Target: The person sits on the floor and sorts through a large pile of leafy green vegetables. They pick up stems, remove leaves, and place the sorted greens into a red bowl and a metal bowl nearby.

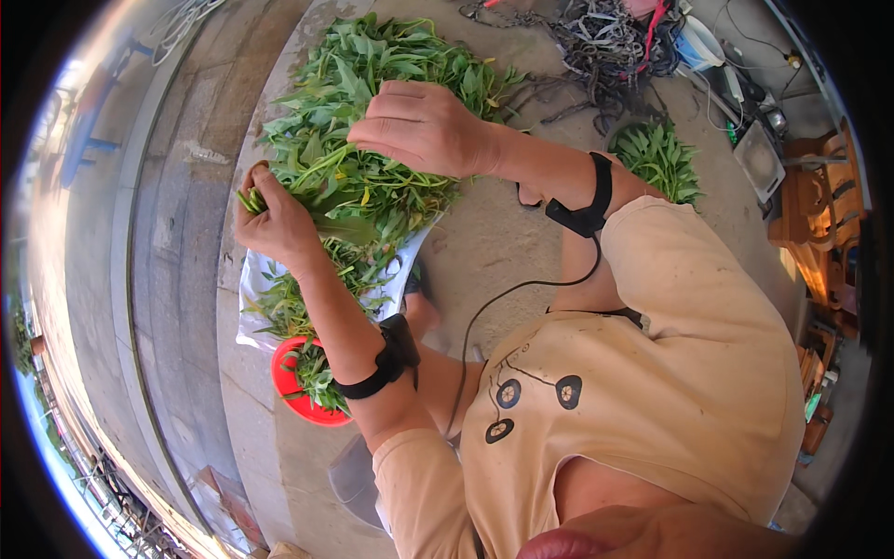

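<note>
A large heap of leafy greens with long stems lies on the ground ahead of me. My left hand is closed on a small bunch of green stems at the heap's left side. Over the middle of the heap, my right hand has its fingers drawn together at the end of a leafy green's stems. Those stems slope down leftward toward my left hand. Its fingertips are partly hidden, so the exact hold is unclear.
A white sheet lies under the near greens, beside a red tub with leaves inside. Another leafy bunch sits to the right. Tangled dark straps lie at the back; a wooden chair stands far right.
</note>
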Demonstrator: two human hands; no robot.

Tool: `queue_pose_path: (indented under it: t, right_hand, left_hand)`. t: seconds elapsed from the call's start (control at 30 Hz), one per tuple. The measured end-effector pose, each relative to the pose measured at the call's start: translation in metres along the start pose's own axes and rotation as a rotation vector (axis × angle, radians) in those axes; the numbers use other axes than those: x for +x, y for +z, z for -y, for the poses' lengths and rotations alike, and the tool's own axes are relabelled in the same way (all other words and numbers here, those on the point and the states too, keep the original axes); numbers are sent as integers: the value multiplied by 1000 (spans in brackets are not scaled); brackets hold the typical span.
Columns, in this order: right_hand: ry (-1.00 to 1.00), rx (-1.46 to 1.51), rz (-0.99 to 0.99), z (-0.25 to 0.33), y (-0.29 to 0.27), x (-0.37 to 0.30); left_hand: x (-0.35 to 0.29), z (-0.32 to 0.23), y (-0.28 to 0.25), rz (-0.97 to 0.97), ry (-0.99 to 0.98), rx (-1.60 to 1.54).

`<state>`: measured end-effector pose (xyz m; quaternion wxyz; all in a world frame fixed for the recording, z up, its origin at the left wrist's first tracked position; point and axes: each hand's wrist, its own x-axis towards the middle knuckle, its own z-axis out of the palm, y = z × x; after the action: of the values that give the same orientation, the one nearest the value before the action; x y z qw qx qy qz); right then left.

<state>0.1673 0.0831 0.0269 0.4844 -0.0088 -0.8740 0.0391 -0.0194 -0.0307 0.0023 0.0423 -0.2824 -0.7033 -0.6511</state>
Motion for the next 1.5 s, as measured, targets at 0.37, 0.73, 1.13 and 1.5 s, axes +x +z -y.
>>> queue_pose_path:
  t: [0.37,0.73,1.13,1.5]
  right_hand:
    - [-41,-95,70,-15,-1,-13]
    - [29,-63,131,-15,7,-16]
    - [203,8,6,14,67,4]
    - [662,196,311,88,247,-107]
  left_hand:
    - [25,-1,-31,312,116,-344]
    - [-12,-20,11,589,643,238]
    - [10,-4,-13,59,601,474]
    - [58,11,-98,-461,-358,-288]
